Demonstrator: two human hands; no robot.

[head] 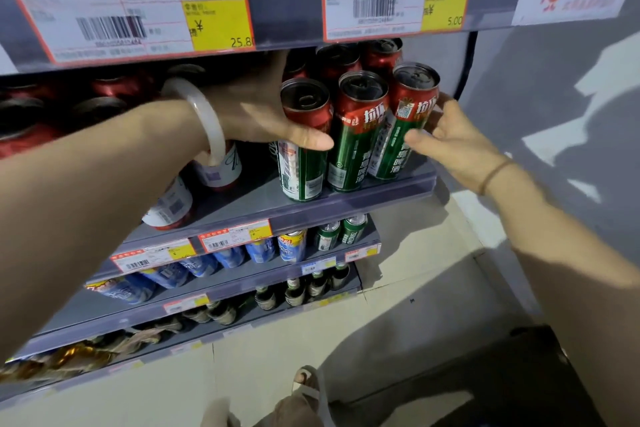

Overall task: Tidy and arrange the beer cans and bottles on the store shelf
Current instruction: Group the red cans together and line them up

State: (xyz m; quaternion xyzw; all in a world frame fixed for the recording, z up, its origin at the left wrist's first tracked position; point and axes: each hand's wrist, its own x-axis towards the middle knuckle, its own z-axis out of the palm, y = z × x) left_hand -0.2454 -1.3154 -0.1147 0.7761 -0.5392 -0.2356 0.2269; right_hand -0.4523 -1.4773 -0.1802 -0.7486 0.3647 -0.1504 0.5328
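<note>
Shelf (346, 199), grey, tiered; upper edge carries price tags (221, 24) reading 25.8 and 5.00. Cans: three tall red-and-green beer cans stand in a front row at the right end, close to the lip. Left hand (263, 111) grips the left can (303, 149), thumb across its front. Right hand (446, 135) cups the right can (401, 125); middle can (356, 135) between. Bare shelf lies left of them. Lower tier: green cans (353, 229) marked TSINGTAO.
</note>
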